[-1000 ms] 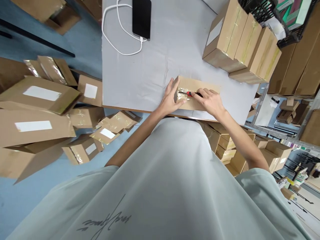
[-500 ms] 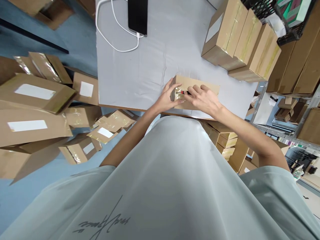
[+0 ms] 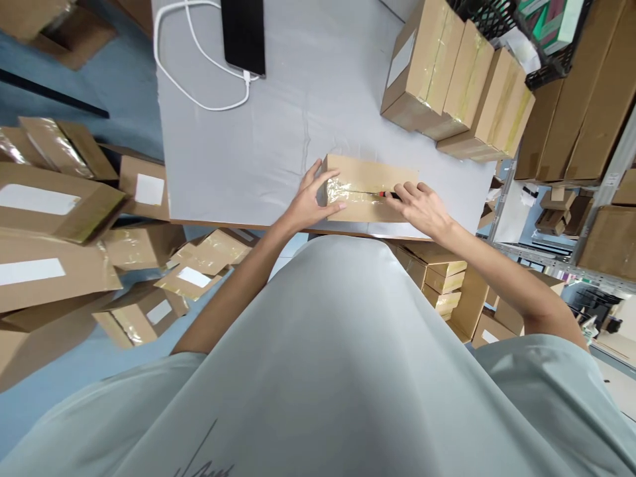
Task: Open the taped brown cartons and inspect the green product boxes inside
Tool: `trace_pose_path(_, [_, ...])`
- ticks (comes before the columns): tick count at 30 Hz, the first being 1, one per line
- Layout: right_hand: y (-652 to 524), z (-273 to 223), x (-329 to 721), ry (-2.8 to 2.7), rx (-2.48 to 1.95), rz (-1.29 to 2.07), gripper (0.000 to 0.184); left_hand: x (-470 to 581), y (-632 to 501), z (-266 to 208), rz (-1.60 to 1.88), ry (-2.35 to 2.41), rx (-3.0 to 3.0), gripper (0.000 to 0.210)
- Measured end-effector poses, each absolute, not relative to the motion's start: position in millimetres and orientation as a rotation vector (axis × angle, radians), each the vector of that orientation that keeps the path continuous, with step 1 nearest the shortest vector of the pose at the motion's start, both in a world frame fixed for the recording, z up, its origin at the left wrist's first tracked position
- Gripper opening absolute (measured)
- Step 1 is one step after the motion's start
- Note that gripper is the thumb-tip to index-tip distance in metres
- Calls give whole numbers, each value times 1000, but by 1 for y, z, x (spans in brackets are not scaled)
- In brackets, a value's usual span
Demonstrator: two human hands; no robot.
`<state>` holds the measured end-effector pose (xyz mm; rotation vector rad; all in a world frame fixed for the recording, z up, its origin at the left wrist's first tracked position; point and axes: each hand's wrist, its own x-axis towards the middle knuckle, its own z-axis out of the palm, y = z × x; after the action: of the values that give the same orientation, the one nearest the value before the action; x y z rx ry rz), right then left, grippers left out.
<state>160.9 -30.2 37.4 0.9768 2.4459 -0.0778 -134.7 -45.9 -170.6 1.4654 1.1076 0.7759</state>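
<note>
A small taped cardboard box (image 3: 365,170) lies lengthwise near the front edge of the grey table. Over its left end my left hand (image 3: 307,202) is spread, thumb on the near side and fingers on the far side, gripping it. Pinched in my right hand (image 3: 421,209) is a box cutter (image 3: 388,195) with a red and black handle. Its tip rests along the middle of the box top, and a thin dark line runs leftward from it through the clear tape (image 3: 339,189). Most of the cutter's handle is hidden by my fingers.
Several taped boxes (image 3: 437,66) stand at the table's far right, beside a black crate (image 3: 541,73). A phone (image 3: 243,36) with a white cable (image 3: 209,106) lies at the back left. Many cartons (image 3: 59,212) are piled left of the table; shelving (image 3: 556,255) stands at right.
My right hand has drawn the cutter rightward along the box top, away from my left hand. The left hand keeps its hold on the left end. The whole view has shifted slightly.
</note>
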Motion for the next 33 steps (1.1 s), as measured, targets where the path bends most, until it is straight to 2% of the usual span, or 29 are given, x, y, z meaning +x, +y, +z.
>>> trace_pose_path(11, [-44,37,278,2343,1102,-55,33,-134,-46,-158,686,1178,1489,110])
trace_pose_path(18, [-46,16,323,2466,1113,-122,39,-124,-50,-151,604,1251,1457,109])
trace_pose_path(33, [-57,-115,359,2686,1514,-530,39,-104,-63,-113,456,1640,1494,86])
